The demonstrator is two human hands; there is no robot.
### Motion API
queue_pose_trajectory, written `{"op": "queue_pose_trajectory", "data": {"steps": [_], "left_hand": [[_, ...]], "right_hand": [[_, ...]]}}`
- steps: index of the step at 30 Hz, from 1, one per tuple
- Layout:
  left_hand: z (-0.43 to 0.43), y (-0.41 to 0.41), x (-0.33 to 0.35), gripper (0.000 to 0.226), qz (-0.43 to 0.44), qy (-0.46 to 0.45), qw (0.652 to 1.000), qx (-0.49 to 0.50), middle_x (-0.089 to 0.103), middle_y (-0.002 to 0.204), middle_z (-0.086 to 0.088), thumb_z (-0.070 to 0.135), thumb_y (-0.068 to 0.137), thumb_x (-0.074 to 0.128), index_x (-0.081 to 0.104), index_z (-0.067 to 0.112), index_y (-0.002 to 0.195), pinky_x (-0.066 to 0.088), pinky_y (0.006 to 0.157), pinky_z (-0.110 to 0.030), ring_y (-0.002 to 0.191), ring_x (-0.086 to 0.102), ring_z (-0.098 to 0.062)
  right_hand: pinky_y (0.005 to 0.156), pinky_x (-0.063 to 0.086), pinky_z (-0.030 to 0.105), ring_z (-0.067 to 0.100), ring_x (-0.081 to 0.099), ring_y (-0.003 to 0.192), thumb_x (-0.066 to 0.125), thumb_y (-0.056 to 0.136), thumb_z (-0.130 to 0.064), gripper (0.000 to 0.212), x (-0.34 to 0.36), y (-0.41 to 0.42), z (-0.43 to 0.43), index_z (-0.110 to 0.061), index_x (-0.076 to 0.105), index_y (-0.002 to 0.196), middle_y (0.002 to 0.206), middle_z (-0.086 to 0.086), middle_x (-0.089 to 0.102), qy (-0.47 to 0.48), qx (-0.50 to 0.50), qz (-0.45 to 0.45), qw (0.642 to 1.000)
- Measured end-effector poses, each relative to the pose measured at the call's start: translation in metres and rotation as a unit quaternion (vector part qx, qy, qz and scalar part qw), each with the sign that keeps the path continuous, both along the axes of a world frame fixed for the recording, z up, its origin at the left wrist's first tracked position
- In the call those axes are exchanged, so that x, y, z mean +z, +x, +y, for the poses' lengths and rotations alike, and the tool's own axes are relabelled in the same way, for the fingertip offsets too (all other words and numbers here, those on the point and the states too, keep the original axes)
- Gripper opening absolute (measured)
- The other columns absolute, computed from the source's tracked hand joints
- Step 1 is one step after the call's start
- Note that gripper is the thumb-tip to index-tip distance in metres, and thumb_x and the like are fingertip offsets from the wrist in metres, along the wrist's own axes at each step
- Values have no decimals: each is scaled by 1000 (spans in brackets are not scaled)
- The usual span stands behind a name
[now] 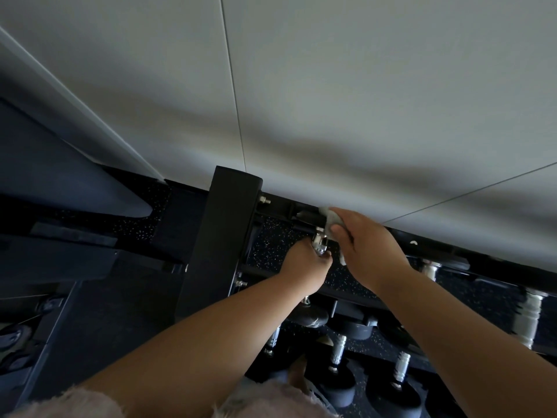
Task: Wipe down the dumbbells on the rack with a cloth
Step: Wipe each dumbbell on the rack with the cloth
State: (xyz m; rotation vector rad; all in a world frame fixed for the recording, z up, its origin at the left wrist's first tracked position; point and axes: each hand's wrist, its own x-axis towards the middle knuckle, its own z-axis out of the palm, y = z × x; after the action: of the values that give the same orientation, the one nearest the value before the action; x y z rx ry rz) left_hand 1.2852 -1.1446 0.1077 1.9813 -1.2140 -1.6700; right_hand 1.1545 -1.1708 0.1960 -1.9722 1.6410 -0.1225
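A dumbbell with a chrome handle (320,244) lies at the left end of the black rack's top shelf (271,212). My left hand (307,268) grips the handle from below. My right hand (369,247) holds a pale grey cloth (330,220) and presses it against the dumbbell's far black head, which is mostly hidden under the cloth and fingers. More dumbbells with chrome handles (532,315) and black heads lie further right on the shelf and on the lower tier (337,354).
The rack's thick black upright post (223,236) stands just left of my hands. A pale panelled wall (301,101) rises right behind the rack. Dark speckled rubber flooring (144,218) and dark gym equipment (60,254) lie to the left.
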Motion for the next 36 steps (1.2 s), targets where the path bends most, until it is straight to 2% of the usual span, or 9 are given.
{"op": "queue_pose_trajectory", "data": {"steps": [5,8,10,14,17,24,29,33,36], "left_hand": [[3,-4,5,32,-50,-56,995,-59,37,73,1,1,105,42,37,15,77,33,65,-32,74,41,-20],[-3,1,7,20,-32,-52,998,-36,67,105,-8,10,108,41,60,10,116,39,63,-25,85,61,-17],[-2,0,10,22,-21,-38,998,-49,68,105,-11,10,107,42,62,6,115,37,63,-30,92,65,-24],[3,-7,1,26,-2,-13,1000,-7,50,66,5,17,96,63,48,17,75,35,47,-22,51,47,-6],[3,-8,-6,38,-8,-13,999,-28,44,58,7,20,95,65,39,24,69,30,41,-18,38,39,-4],[0,-4,0,45,-37,-42,997,-51,33,55,7,11,94,61,29,21,63,21,43,-19,44,28,-10],[-2,-5,-8,42,1,-3,1000,-25,33,46,9,11,93,59,32,21,64,26,47,-26,41,30,-10],[-2,-6,-3,34,13,-30,999,-32,48,63,8,13,95,60,43,25,69,41,53,-27,54,45,-11],[0,-4,-4,19,62,-5,998,4,47,60,1,13,92,62,50,18,78,42,56,-38,50,44,-17]], "right_hand": [[67,46,35,23,60,83,34,111,-39,24,0,57,-42,-29,53,100,82,-10,53,24,84,138,987],[69,45,35,23,62,94,44,106,-23,14,-5,68,-50,-28,57,105,99,-7,58,25,171,182,968],[73,50,36,17,60,101,46,105,-26,15,3,56,-41,-32,58,101,107,-13,59,11,197,143,970],[105,42,27,12,50,133,46,108,-34,35,20,14,-23,-32,57,141,141,-15,60,43,144,40,988],[107,34,22,8,44,142,47,107,-33,42,26,4,-15,-35,52,148,148,-18,55,27,127,12,991],[66,51,37,20,60,83,51,99,-20,21,1,67,-65,-34,58,85,84,-9,60,69,182,173,965],[81,55,42,15,62,93,43,103,-32,26,4,51,-59,-36,65,89,97,-12,66,88,189,81,975],[110,41,25,1,52,128,49,108,-34,31,7,10,-15,-36,65,134,144,-20,58,-7,101,-17,995],[106,43,22,-1,53,123,48,108,-30,36,-2,-11,15,-32,60,142,143,-11,60,-85,15,-64,994]]}}
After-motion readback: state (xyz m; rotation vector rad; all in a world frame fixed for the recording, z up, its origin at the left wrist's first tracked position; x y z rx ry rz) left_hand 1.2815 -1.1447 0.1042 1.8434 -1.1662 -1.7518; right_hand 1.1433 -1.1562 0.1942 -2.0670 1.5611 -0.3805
